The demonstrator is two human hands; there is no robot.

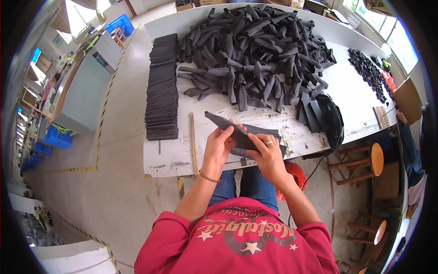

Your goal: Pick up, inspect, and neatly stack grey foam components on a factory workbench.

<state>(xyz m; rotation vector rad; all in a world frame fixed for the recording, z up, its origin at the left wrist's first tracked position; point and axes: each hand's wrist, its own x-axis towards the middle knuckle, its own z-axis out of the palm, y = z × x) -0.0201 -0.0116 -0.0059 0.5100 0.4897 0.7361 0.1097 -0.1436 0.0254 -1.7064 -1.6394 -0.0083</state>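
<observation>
1. Broadly, a white worktable (182, 157) fills the middle, carrying a large loose heap of dark fabric pieces (255, 50) at its far side and a neat flat stack of dark pieces (163, 86) along its left edge.
2. Both forearms rise from the lower edge and meet above the table's near edge.
3. At that spot, the left hand (219, 145) curls round a dark fabric strip (242, 134), thumb on top; the right hand (268, 153), wearing a ring, pinches the same strip from the right.
4. Flat and pointed, the strip tapers up-left.
5. Bare tabletop lies left of the hands, beside a thin wooden stick (194, 144).
</observation>
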